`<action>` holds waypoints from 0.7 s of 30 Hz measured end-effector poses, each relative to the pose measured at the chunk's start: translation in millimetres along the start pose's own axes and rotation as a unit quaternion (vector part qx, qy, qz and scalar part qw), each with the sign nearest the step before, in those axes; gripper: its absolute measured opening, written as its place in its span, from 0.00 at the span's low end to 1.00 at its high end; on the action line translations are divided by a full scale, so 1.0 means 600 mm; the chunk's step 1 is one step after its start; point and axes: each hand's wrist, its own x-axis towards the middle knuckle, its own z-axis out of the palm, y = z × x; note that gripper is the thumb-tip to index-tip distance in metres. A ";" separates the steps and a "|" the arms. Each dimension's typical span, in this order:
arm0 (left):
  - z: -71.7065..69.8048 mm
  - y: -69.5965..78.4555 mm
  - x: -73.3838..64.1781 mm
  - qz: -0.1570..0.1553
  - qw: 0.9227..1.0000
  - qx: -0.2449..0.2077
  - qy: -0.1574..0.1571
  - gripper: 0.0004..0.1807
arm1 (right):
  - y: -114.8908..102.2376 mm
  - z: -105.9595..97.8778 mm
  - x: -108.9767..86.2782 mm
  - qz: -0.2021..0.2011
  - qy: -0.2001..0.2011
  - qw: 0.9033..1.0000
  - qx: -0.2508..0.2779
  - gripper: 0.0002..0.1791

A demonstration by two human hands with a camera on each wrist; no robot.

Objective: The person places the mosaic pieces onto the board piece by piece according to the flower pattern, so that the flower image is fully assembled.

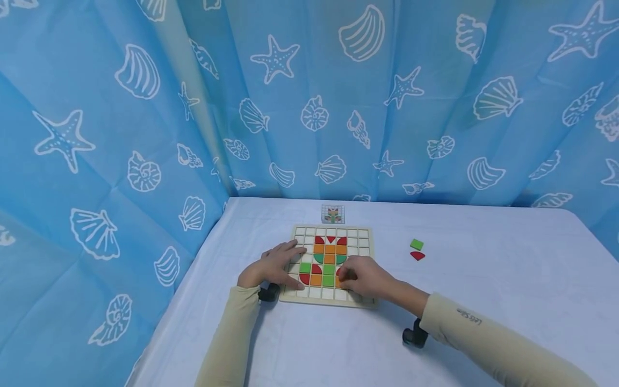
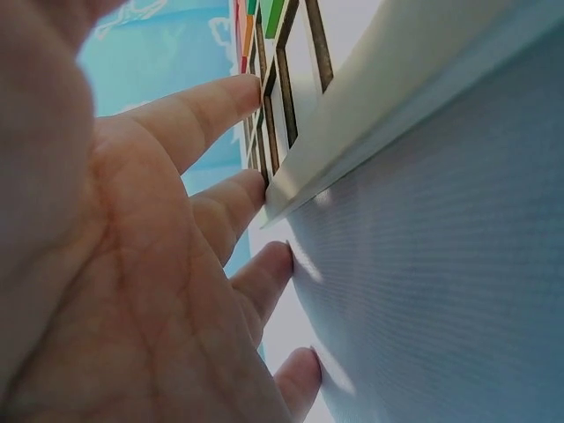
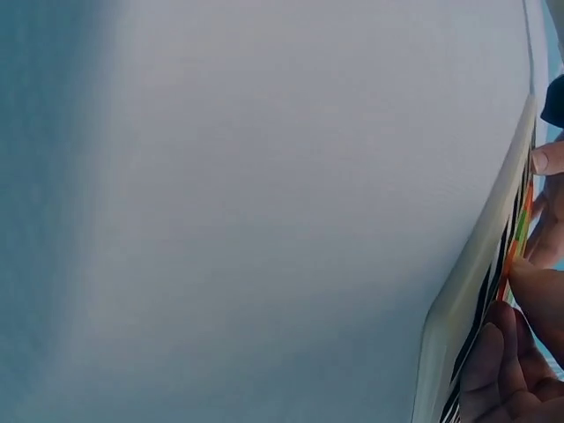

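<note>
A wooden grid board (image 1: pixel 329 302) lies on the table, with red, orange and green tiles forming a pattern in its squares. My left hand (image 1: pixel 276 266) rests spread over the board's left side; in the left wrist view, two fingertips (image 2: pixel 247 92) touch the board and the lower ones lie on the cloth beside it. With thumb and fingers curled together, my right hand (image 1: pixel 365 277) pinches an orange square tile (image 1: pixel 338 282) low in the pattern, right of the light green column (image 1: pixel 328 275). A red rounded tile (image 1: pixel 339 271) shows partly beside its fingertips.
On the white cloth (image 1: pixel 483 279) right of the board lie a loose light green square (image 1: pixel 417 244) and a red fan-shaped tile (image 1: pixel 418 256). A small pattern card (image 1: pixel 333 214) lies behind the board. Blue shell-print curtains (image 1: pixel 309 107) stand behind and left.
</note>
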 end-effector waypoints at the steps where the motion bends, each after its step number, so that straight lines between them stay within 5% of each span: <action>1: -0.001 -0.001 0.001 0.001 1.000 -0.002 0.001 0.51 | 0.001 -0.002 0.001 -0.006 -0.001 1.000 0.002 0.05; 10: -0.001 -0.003 0.002 0.012 1.000 -0.003 -0.001 0.51 | 0.019 -0.026 -0.002 -0.031 0.016 0.999 0.034 0.05; 21: 0.000 -0.002 0.003 -0.001 1.000 0.004 -0.005 0.52 | 0.072 -0.085 -0.014 0.051 0.046 0.997 0.028 0.10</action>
